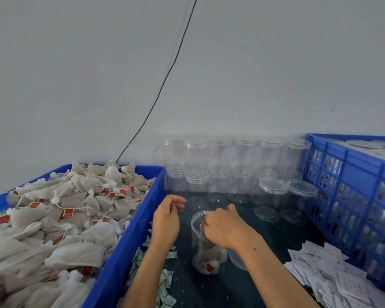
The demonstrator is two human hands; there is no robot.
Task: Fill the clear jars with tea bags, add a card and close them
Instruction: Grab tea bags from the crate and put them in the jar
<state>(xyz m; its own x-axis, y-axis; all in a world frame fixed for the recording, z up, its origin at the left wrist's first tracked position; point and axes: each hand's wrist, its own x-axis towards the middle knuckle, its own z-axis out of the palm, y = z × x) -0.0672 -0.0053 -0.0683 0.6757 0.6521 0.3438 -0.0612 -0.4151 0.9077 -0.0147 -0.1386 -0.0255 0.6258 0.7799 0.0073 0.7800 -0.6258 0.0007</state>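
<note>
An open clear jar (206, 254) stands on the dark table in front of me with a few tea bags (211, 261) at its bottom. My right hand (222, 227) is over the jar's mouth, fingers curled down into it; what they hold is hidden. My left hand (168, 215) hovers just left of the jar, fingers loosely curled and holding nothing. A big heap of white tea bags with red tags (53, 218) fills the blue bin (129, 236) on the left. A clear lid (237, 260) lies right of the jar. White cards (327, 270) are piled at the right.
Two rows of lidded, empty clear jars (238, 172) stand stacked along the back wall. A blue slotted crate (353, 185) stands at the right. Small green-and-white packets (162, 281) lie scattered beside the bin. A black cable (165, 78) hangs down the wall.
</note>
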